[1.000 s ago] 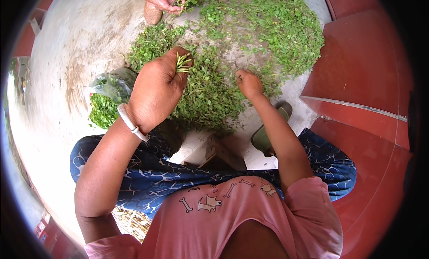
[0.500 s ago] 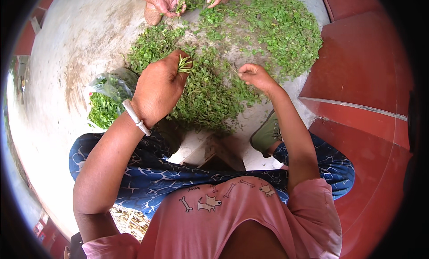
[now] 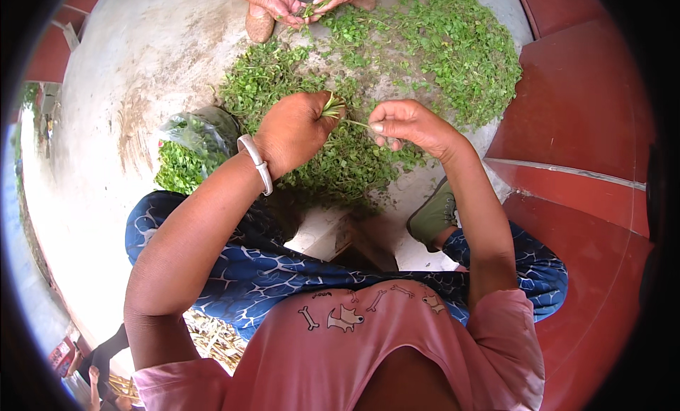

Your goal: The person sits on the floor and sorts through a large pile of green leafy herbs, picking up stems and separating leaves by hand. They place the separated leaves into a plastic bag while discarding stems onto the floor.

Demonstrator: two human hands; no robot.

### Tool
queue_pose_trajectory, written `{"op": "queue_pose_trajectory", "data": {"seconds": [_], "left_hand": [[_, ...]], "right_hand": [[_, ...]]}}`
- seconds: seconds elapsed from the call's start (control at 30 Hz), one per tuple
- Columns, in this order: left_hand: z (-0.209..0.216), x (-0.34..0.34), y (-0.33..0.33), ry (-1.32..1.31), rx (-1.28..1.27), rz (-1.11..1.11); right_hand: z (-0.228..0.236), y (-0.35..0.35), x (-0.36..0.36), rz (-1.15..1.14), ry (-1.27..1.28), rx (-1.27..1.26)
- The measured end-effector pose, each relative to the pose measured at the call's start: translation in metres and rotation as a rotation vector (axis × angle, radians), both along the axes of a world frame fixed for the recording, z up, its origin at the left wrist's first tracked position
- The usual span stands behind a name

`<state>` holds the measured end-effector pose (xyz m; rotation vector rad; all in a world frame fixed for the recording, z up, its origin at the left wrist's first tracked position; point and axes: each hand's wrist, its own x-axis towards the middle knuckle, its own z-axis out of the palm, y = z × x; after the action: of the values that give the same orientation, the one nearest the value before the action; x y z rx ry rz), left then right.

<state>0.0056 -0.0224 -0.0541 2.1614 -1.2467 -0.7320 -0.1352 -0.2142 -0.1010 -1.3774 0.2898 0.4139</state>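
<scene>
My left hand (image 3: 297, 131), with a pale bangle on its wrist, is closed round a small bunch of green stems (image 3: 332, 108), whose cut-looking ends poke out by the thumb. Just to its right, my right hand (image 3: 411, 127) is pinched on one thin stem (image 3: 358, 122) that stretches toward the bunch. Whether this stem is joined to the bunch I cannot tell. Beneath both hands a heap of leafy greens (image 3: 347, 166) lies on the concrete floor. Left of my left wrist stands a clear plastic bag (image 3: 212, 124) filled with bright green leaves (image 3: 180, 166).
Across the heap, another person's hands (image 3: 283, 7) hold a few green sprigs (image 3: 315, 7). A wider spread of greens (image 3: 474, 64) covers the floor at the far right. Red panels (image 3: 574, 99) rise along the right side. Dry straw (image 3: 216, 336) lies at my lower left.
My left hand has moved right with the bunch, and the gap to my right hand has narrowed. The other person's hands have come together. The whole view has shifted slightly.
</scene>
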Motion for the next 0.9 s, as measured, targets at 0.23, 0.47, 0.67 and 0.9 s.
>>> {"op": "queue_pose_trajectory", "data": {"seconds": [0.23, 0.47, 0.67, 0.9], "left_hand": [[0.005, -0.007, 0.0, 0.064, 0.16, -0.045], [0.015, 0.001, 0.006, -0.247, 0.055, -0.048], [0.012, 0.002, 0.016, -0.34, -0.084, -0.076], [0.004, 0.003, 0.013, 0.287, -0.148, 0.136]], "right_hand": [[0.003, 0.014, 0.018, -0.062, -0.035, 0.034], [-0.092, -0.018, -0.011, -0.094, 0.091, -1.261], [-0.134, -0.009, -0.038, -0.051, 0.519, -1.185], [-0.165, -0.041, -0.059, -0.28, 0.507, -0.545]]}}
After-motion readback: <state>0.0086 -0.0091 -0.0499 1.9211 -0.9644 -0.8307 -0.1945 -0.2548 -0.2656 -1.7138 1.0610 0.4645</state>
